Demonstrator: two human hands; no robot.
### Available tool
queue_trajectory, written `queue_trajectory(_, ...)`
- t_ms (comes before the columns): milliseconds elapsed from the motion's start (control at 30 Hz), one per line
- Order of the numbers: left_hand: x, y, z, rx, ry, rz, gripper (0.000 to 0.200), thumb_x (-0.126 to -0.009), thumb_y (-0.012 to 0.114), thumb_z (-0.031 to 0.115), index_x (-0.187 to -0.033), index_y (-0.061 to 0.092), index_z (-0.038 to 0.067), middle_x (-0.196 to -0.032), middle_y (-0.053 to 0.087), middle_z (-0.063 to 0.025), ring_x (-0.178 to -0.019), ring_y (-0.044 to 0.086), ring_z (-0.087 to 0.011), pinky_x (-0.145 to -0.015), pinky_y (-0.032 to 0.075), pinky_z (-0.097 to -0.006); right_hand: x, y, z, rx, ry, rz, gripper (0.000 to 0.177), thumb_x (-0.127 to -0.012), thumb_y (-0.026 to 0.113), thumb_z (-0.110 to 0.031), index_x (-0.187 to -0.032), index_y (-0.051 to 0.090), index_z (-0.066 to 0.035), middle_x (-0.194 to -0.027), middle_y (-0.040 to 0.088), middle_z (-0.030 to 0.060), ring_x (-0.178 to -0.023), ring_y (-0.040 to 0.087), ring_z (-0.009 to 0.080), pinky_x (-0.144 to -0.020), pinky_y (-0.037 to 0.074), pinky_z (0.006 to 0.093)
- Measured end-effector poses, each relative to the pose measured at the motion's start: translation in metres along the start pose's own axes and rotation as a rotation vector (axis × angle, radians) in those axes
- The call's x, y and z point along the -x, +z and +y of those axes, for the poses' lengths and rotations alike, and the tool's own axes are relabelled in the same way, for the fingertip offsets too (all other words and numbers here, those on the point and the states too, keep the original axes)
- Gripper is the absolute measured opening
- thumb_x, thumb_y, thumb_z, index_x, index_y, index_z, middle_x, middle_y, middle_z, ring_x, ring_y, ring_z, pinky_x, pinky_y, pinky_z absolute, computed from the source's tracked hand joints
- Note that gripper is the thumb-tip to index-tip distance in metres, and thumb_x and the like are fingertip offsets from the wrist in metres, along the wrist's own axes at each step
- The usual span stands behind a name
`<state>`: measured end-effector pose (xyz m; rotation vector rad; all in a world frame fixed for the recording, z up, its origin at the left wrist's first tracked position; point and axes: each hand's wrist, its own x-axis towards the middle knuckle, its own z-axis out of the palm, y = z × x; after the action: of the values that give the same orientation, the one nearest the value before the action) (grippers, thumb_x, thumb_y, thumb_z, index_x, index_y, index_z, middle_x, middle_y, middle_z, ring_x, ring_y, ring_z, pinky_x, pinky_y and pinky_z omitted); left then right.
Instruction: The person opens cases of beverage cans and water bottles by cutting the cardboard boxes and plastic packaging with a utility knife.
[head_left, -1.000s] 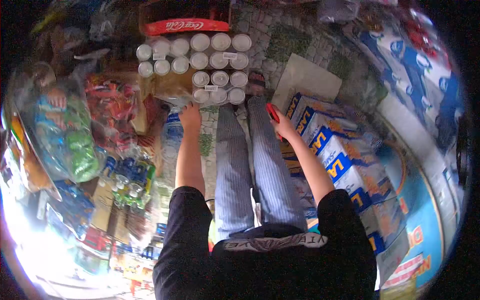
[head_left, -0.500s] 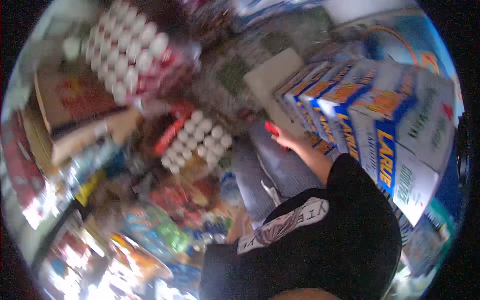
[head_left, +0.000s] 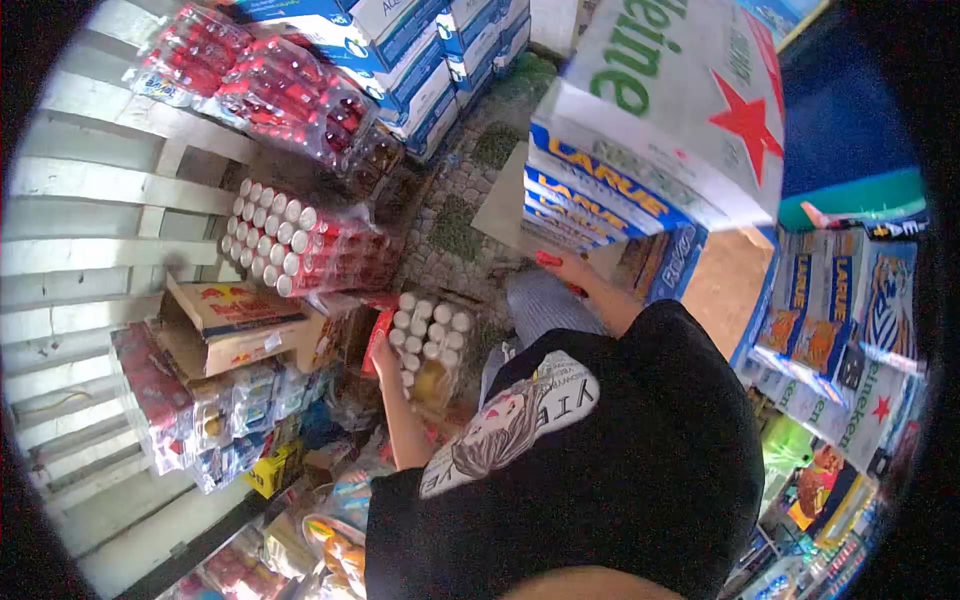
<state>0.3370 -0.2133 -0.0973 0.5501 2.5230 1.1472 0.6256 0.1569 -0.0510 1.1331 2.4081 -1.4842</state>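
In the head view my left hand (head_left: pixel 382 354) is at the left side of an open pack of white-topped cans (head_left: pixel 432 328). Its fingers close around a red strip (head_left: pixel 376 335) along the edge of that pack, which looks like a carton flap. A brownish patch shows at the near end of the pack, where no can tops are visible. My right hand (head_left: pixel 566 270) is held over my right thigh, closed around a slim red-handled tool (head_left: pixel 548 259). Red shows at both ends of that fist; the tool's kind is too small to make out.
A wrapped pack of red cans (head_left: pixel 300 245) and an open cardboard box (head_left: pixel 235 325) stand left. Blue and white cartons (head_left: pixel 400 75) stack at the back. Larue cartons (head_left: pixel 590 185) topped by a Heineken carton (head_left: pixel 665 110) rise close on the right. The floor is patterned stone (head_left: pixel 445 205).
The view has swung right and grown sharper. My left hand has come into sight at the can pack's red edge. My right hand still holds the red tool near my leg.
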Motion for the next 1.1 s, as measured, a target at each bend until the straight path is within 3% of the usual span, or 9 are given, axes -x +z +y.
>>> queue_trajectory(33, 0.026, -0.028, 0.136, 0.01, -0.173, -0.073, 0.02, -0.072, 0.044, 0.019, -0.059, 0.044, 0.004, -0.048, 0.035, 0.0008, -0.044, 0.033, -0.0098, -0.04, 0.027, -0.0215, 0.018, -0.001, 0.001, 0.057, 0.124, 0.027, 0.045, -0.066, 0.048, -0.042, -0.075, 0.052, 0.002, -0.064, 0.053, 0.0177, -0.061, 0.053, 0.0292, -0.055, 0.04, 0.0363)
queue_trajectory(100, 0.039, -0.032, 0.128, 0.25, -0.246, -0.072, 0.01, -0.071, 0.041, 0.011, -0.065, 0.044, 0.003, -0.05, 0.038, 0.0001, -0.044, 0.035, -0.0101, -0.039, 0.029, -0.0242, 0.044, -0.007, 0.019, 0.105, 0.282, 0.029, 0.044, -0.067, 0.048, -0.042, -0.075, 0.052, 0.001, -0.06, 0.053, 0.0147, -0.057, 0.053, 0.0251, -0.052, 0.041, 0.0342)
queue_trajectory(133, 0.048, -0.017, 0.082, 0.133, -0.081, 0.038, 0.018, -0.071, 0.043, 0.017, -0.074, 0.048, 0.0, -0.061, 0.051, -0.0134, -0.057, 0.047, -0.028, -0.053, 0.036, -0.0343, 0.062, -0.001, 0.033, 0.08, 0.326, -0.001, 0.042, -0.067, 0.048, -0.041, -0.075, 0.052, 0.0, -0.057, 0.052, 0.0129, -0.055, 0.053, 0.0228, -0.049, 0.04, 0.0331)
queue_trajectory(267, 0.136, 0.016, 0.018, -0.026, 0.112, -0.193, 0.011, -0.069, 0.039, 0.008, -0.076, 0.045, 0.002, -0.056, 0.045, -0.0078, -0.049, 0.044, -0.0159, -0.042, 0.036, -0.0309, 0.133, -0.005, 0.065, 0.02, 0.375, 0.05, 0.037, -0.068, 0.048, -0.038, -0.071, 0.052, -0.001, -0.054, 0.051, 0.0111, -0.05, 0.052, 0.02, -0.046, 0.039, 0.0307)
queue_trajectory(700, 0.211, 0.034, 0.045, -0.541, -0.082, -0.848, 0.023, -0.068, 0.047, 0.022, -0.08, 0.049, 0.002, -0.071, 0.052, -0.0145, -0.069, 0.048, -0.0295, -0.061, 0.037, -0.0345, 0.213, -0.037, 0.097, -0.134, 0.418, 0.111, 0.033, -0.069, 0.049, -0.034, -0.072, 0.048, -0.001, -0.051, 0.048, 0.0079, -0.045, 0.048, 0.0169, -0.042, 0.037, 0.0287)
queue_trajectory(767, 0.176, 0.045, 0.076, -0.5, 0.232, -0.255, 0.021, -0.066, 0.049, 0.022, -0.074, 0.05, 0.002, -0.066, 0.052, -0.0147, -0.06, 0.049, -0.0296, -0.054, 0.038, -0.0371, 0.204, -0.032, 0.113, -0.096, 0.346, 0.074, 0.034, -0.069, 0.05, -0.035, -0.072, 0.048, -0.001, -0.051, 0.048, 0.0083, -0.045, 0.048, 0.0175, -0.042, 0.038, 0.0291)
queue_trajectory(833, 0.137, 0.041, 0.1, -0.506, 0.588, -0.148, 0.019, -0.072, 0.046, 0.022, -0.068, 0.048, 0.003, -0.05, 0.046, -0.0083, -0.046, 0.047, -0.0175, -0.039, 0.034, -0.03, 0.187, -0.035, 0.122, -0.131, 0.333, 0.028, 0.035, -0.068, 0.051, -0.035, -0.074, 0.049, -0.001, -0.053, 0.049, 0.0095, -0.047, 0.05, 0.0191, -0.044, 0.038, 0.0302)
queue_trajectory(900, 0.121, 0.027, 0.16, 0.384, -0.512, -0.331, 0.023, -0.075, 0.043, 0.025, -0.069, 0.046, 0.003, -0.051, 0.043, -0.0029, -0.043, 0.043, -0.0111, -0.037, 0.033, -0.0249, 0.189, -0.051, 0.076, -0.137, 0.331, 0.09, 0.033, -0.069, 0.05, -0.034, -0.072, 0.049, -0.001, -0.052, 0.048, 0.0076, -0.046, 0.048, 0.0174, -0.042, 0.036, 0.0289)
queue_trajectory(1100, 0.125, 0.024, 0.044, 0.585, -0.546, -0.412, 0.017, -0.074, 0.045, 0.021, -0.074, 0.045, 0.004, -0.057, 0.044, -0.0027, -0.044, 0.041, -0.0099, -0.036, 0.033, -0.0221, 0.195, -0.026, 0.068, -0.109, 0.321, 0.179, 0.03, -0.07, 0.05, -0.032, -0.07, 0.05, -0.002, -0.052, 0.047, 0.0046, -0.047, 0.046, 0.0138, -0.043, 0.035, 0.0259)
